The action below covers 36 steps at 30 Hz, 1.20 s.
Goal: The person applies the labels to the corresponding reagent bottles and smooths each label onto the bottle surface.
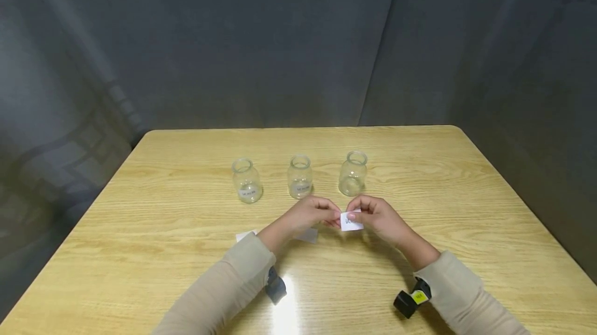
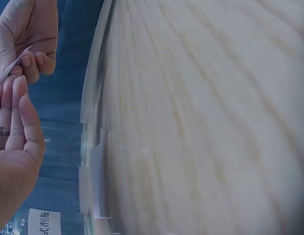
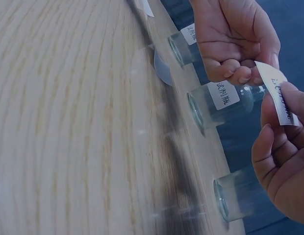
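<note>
A small white paper label (image 1: 351, 226) with dark writing is between the two hands above the table. My right hand (image 1: 381, 221) pinches it, the thumb flat on its written face, as the right wrist view shows. The left hand (image 1: 311, 215) has its thumb and fingertips at the label's left edge and seems to pinch it; the fingers partly hide this contact. Behind the hands stand three clear glass jars. The left jar (image 1: 246, 177) and middle jar (image 1: 300, 173) carry white labels; on the right jar (image 1: 353, 171) I see none.
White paper pieces (image 1: 308, 236) lie on the wooden table (image 1: 466, 195), partly behind the left forearm. Black camera mounts (image 1: 410, 301) hang at both wrists. Dark grey curtains (image 1: 256, 44) surround the table at the back and sides.
</note>
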Each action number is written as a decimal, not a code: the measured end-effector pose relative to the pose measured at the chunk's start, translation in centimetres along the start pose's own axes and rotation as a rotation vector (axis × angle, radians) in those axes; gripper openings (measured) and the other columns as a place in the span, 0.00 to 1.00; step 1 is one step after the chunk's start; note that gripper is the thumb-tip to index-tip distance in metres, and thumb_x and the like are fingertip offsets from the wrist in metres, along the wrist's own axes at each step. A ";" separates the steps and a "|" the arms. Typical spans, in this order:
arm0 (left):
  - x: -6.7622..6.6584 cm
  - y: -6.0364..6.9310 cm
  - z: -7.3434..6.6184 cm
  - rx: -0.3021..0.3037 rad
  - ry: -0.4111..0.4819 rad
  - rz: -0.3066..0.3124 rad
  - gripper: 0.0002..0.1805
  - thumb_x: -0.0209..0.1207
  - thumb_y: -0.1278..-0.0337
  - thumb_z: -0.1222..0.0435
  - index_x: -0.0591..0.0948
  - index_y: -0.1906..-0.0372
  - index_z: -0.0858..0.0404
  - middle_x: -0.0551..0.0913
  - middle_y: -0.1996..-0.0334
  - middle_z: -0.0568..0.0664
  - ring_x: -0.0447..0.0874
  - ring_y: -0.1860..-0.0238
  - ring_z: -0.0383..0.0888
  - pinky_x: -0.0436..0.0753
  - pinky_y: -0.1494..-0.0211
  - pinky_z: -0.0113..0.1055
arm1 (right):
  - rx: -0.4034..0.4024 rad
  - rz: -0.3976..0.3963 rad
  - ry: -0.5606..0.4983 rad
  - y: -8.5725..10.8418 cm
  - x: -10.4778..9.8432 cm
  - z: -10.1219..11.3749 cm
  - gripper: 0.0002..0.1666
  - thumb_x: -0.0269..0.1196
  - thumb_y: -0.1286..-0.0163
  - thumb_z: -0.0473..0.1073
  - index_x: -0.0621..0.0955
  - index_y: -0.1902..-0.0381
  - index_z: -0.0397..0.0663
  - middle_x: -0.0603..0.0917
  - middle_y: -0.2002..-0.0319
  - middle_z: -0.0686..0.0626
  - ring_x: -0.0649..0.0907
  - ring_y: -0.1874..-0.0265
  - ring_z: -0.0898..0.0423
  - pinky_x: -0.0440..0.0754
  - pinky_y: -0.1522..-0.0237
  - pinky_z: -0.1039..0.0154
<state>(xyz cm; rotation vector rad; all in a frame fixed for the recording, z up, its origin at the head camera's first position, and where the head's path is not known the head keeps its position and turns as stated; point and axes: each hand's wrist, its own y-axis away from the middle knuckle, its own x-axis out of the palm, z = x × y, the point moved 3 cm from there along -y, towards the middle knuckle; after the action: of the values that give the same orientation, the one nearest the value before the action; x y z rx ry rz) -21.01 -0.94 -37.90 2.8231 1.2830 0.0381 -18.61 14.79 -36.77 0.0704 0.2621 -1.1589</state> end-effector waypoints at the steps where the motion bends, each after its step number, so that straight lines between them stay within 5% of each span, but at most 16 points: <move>1: 0.0 0.0 0.0 -0.003 -0.002 -0.005 0.11 0.52 0.48 0.73 0.74 0.64 0.80 0.80 0.72 0.56 0.79 0.71 0.42 0.77 0.59 0.39 | 0.001 -0.004 0.000 0.0 0.0 -0.1 0.09 0.55 0.42 0.31 0.72 0.68 0.26 0.77 0.74 0.48 0.75 0.75 0.61 0.74 0.73 0.68; 12: 0.2 -0.4 0.5 -0.028 0.027 -0.066 0.09 0.53 0.49 0.74 0.74 0.65 0.79 0.79 0.73 0.52 0.79 0.71 0.43 0.76 0.57 0.43 | 0.036 -0.074 0.057 0.1 0.0 -0.2 0.09 0.57 0.43 0.33 0.73 0.68 0.29 0.76 0.75 0.45 0.74 0.77 0.60 0.72 0.75 0.69; 23: -0.2 -0.4 0.5 -0.049 -0.079 -0.189 0.06 0.55 0.51 0.72 0.77 0.69 0.74 0.80 0.74 0.53 0.79 0.71 0.43 0.77 0.60 0.43 | 0.083 -0.206 0.103 0.7 -0.8 0.0 0.10 0.58 0.44 0.32 0.72 0.66 0.29 0.74 0.74 0.46 0.73 0.76 0.58 0.77 0.73 0.64; 36: 0.2 -0.4 -0.4 -0.058 -0.035 -0.157 0.09 0.55 0.49 0.70 0.76 0.67 0.75 0.79 0.74 0.52 0.79 0.69 0.44 0.75 0.56 0.43 | 0.092 -0.221 0.031 0.7 -0.7 -0.5 0.16 0.59 0.45 0.31 0.68 0.62 0.28 0.75 0.71 0.44 0.75 0.74 0.59 0.76 0.71 0.66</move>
<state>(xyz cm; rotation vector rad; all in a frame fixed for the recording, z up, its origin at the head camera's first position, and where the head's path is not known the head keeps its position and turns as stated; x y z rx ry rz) -21.19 -0.53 -37.55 2.6538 1.4663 0.0204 -18.30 15.76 -37.17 0.1429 0.2480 -1.3908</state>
